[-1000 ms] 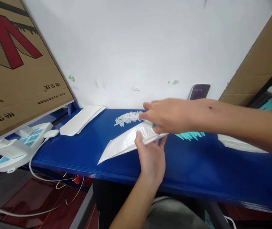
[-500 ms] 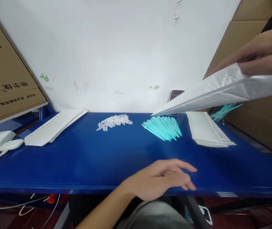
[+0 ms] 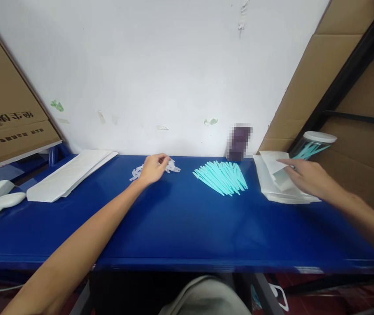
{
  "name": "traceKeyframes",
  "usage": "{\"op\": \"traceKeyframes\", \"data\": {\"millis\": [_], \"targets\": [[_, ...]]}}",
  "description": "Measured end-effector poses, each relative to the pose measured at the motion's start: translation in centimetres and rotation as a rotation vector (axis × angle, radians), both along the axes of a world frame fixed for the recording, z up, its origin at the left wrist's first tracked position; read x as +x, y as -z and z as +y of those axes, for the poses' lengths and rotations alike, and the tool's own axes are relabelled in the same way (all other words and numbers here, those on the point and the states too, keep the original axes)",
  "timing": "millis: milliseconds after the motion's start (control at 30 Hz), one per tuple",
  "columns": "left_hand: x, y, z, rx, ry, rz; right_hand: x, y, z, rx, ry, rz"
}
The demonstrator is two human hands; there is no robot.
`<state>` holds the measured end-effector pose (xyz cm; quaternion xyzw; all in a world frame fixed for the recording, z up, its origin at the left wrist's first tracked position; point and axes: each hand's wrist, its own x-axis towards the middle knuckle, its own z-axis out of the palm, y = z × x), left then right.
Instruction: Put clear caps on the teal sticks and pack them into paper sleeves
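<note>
Head view: bags (image 3: 269, 186) at right hand (image 3: 307, 176) slant lengthwise away-left.

White bags (image 3: 287, 195) stacked R, top bag (image 3: 271, 162) part-lifted; clear pcs (image 3: 174, 167) loosely piled ctr-L.

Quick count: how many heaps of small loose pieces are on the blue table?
2. The whitish heap lies at the left hand, which hides part of it; the turquoise heap lies to its right, in full view.

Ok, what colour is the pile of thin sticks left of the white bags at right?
The sticks are turquoise, clearest in the head view.
</note>
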<state>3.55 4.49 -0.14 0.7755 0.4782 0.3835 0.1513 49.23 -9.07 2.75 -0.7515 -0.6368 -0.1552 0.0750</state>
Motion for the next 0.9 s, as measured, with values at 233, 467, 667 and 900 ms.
{"op": "traceKeyframes", "data": {"millis": [233,467,667,900], "targets": [[-4.5,1.2,1.2,0.176,-0.237,0.208,-1.2,1.9,0.0,-0.210,-0.118,0.088],[-3.3,1.0,-0.1,0.229,-0.141,0.235,-4.3,-2.3,1.9,0.074,-0.051,0.081],[-2.5,0.9,-1.3,0.217,-0.018,0.280,-9.5,-2.9,5.2,0.167,-0.197,0.282],[-3.9,0.1,-1.5,0.348,0.059,0.453,-15.1,0.8,6.0,0.242,-0.258,0.257]]}}
